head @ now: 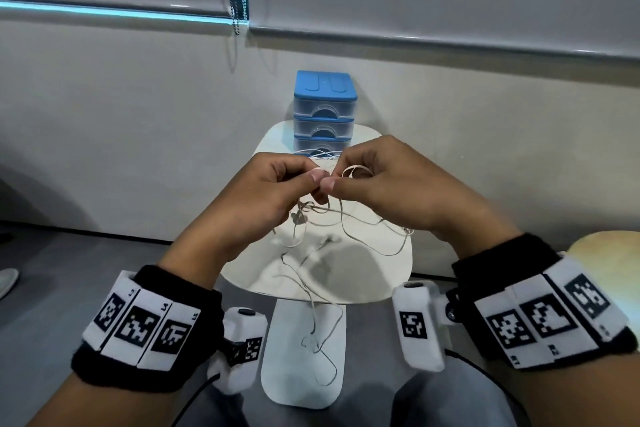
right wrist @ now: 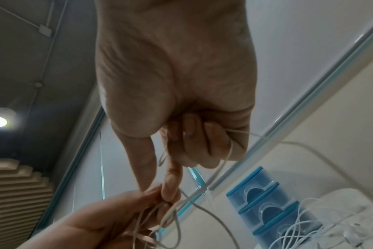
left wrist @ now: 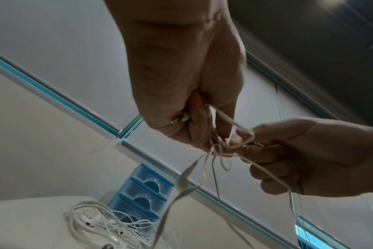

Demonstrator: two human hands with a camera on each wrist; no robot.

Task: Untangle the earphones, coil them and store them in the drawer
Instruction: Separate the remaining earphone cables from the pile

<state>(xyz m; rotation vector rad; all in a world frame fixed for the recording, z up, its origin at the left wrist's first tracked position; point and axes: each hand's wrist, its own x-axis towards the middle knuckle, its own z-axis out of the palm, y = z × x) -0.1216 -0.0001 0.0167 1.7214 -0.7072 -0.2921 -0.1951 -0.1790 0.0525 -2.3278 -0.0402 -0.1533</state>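
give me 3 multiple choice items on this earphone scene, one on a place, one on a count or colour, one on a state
1. Where does the drawer unit stand?
A. at the far edge of the small white table, by the wall
B. on the floor to the left
C. on the person's lap

2. How many drawers are stacked in it?
A. one
B. three
C. five

3. What state are the earphones in?
A. neatly coiled
B. shut in a drawer
C. tangled, with loops hanging loose

Answers:
1 A, the head view shows it at the back of the table against the wall.
2 B, three clear fronts with curved handles sit under the blue top.
3 C, the left hand and right hand pinch the cable at a knot while loose loops trail over the table.
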